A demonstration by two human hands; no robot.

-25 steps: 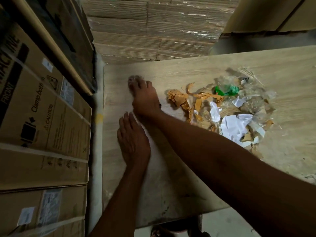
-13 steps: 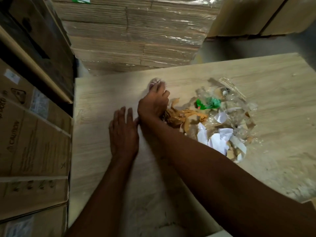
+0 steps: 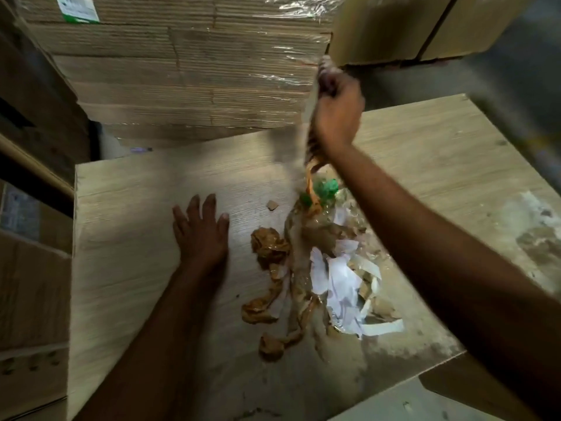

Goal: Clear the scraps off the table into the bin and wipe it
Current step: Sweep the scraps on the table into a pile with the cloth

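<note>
Right hand [image 3: 338, 115] higher, scrap [image 3: 310, 174] in fist

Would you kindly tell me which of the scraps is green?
The crumpled scrap at the far end of the pile; the rest are brown, white or clear.

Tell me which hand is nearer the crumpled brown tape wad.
Left. The left hand lies flat on the table just left of the brown tape wad, not touching; the right hand is raised beyond it, gripping a strip.
</note>
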